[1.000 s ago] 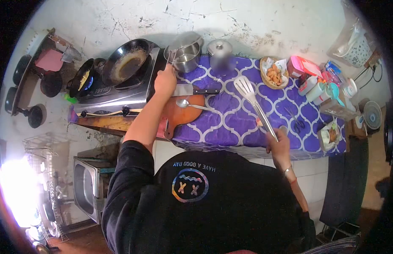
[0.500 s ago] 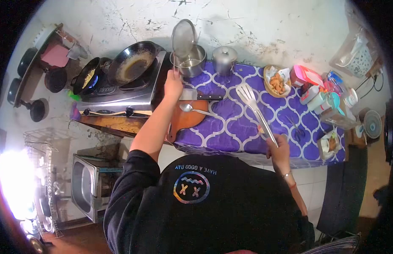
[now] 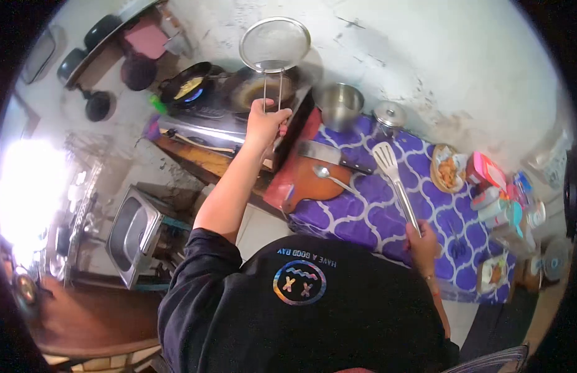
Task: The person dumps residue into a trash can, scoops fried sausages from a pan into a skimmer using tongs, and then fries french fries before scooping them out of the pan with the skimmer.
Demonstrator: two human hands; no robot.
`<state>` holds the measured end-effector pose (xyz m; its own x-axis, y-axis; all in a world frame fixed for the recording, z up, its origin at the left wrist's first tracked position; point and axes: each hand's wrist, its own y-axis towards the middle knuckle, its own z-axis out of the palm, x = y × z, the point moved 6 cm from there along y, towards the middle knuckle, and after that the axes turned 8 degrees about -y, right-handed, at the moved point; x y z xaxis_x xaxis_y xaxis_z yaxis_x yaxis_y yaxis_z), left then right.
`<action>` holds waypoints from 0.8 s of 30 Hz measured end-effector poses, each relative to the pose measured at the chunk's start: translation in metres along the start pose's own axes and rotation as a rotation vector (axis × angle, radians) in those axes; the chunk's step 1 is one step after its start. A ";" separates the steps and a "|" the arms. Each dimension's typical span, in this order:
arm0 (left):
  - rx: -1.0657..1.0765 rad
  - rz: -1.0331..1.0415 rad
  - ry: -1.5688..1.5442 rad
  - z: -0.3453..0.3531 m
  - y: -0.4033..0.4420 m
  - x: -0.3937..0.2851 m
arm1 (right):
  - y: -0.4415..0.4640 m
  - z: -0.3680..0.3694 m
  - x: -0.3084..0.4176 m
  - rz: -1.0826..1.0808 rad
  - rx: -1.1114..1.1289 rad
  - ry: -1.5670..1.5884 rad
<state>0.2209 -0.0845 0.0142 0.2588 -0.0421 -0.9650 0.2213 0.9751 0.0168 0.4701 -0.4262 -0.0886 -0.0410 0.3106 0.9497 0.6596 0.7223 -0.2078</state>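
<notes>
My left hand is closed on the handle of a round mesh strainer, raised over the large wok on the stove. My right hand grips the metal handle of a slotted spatula, its head pointing away from me over the purple patterned cloth. Right of the stove stands an open metal pot. A cleaver and a spoon lie at the orange cutting board. Yellow food sits in the smaller pan over a blue flame.
A lidded pot stands right of the open pot. Farther right are a basket of fried food, bottles, scissors and a small lined tray. A metal sink is at the lower left.
The strainer has been lifted from the open pot and moved left over the large wok. The view has turned toward the left. My right hand still holds the spatula.
</notes>
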 end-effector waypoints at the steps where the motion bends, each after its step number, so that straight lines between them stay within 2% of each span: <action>1: -0.035 0.032 -0.020 -0.014 0.002 -0.006 | 0.004 0.005 0.000 -0.016 0.018 -0.014; 7: -0.218 0.192 -0.044 -0.100 0.024 -0.049 | 0.023 0.042 0.014 -0.084 0.080 -0.051; 11: -0.370 0.367 0.191 -0.191 0.056 -0.102 | 0.025 0.078 0.030 -0.104 0.110 -0.049; 14: -0.454 0.391 0.203 -0.267 0.073 -0.135 | 0.024 0.110 0.050 -0.132 0.126 -0.032; 17: -0.483 0.315 0.295 -0.345 0.095 -0.160 | 0.025 0.150 0.072 -0.143 0.101 -0.024; 19: -0.525 0.334 0.790 -0.405 0.127 -0.167 | 0.026 0.186 0.088 -0.154 0.075 -0.020; 21: -0.485 0.324 1.036 -0.452 0.157 -0.169 | 0.028 0.232 0.107 -0.173 0.062 0.001; 22: -0.485 0.337 1.026 -0.466 0.171 -0.178 | 0.028 0.258 0.117 -0.179 0.060 0.023; 24: -0.304 0.319 1.263 -0.474 0.201 -0.177 | 0.025 0.301 0.136 -0.172 0.063 0.052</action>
<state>-0.2265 0.2224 0.0640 -0.8181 0.2631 -0.5114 0.0550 0.9209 0.3858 0.2552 -0.1793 -0.0349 -0.1092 0.1486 0.9828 0.5977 0.7999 -0.0545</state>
